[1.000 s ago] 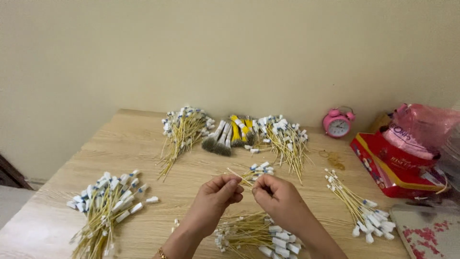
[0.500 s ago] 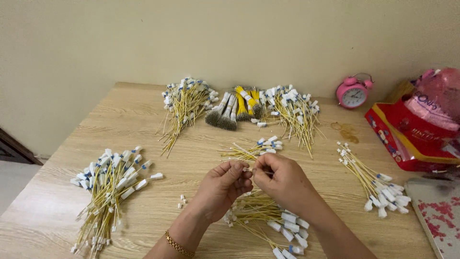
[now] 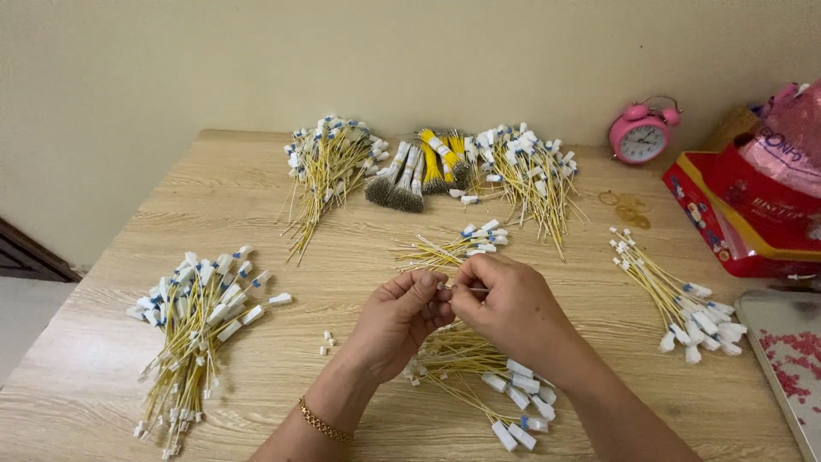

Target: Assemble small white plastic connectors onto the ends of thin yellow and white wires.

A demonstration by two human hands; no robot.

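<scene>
My left hand and my right hand meet over the middle of the wooden table, fingertips pinched together on a thin wire piece between them. Just beyond my hands lies a small bundle of yellow wires with white connectors. Under and in front of my right wrist is another heap of such wires. A gold bracelet circles my left wrist.
Larger piles of yellow wires lie at the left, back left, back middle and right. Bundled wire brushes sit at the back. A pink alarm clock, red box and floral tray stand at the right.
The view has tipped down and shifted, so the table's contents sit higher in frame. My hands stay pinched together on the wire and have moved slightly nearer to me.
</scene>
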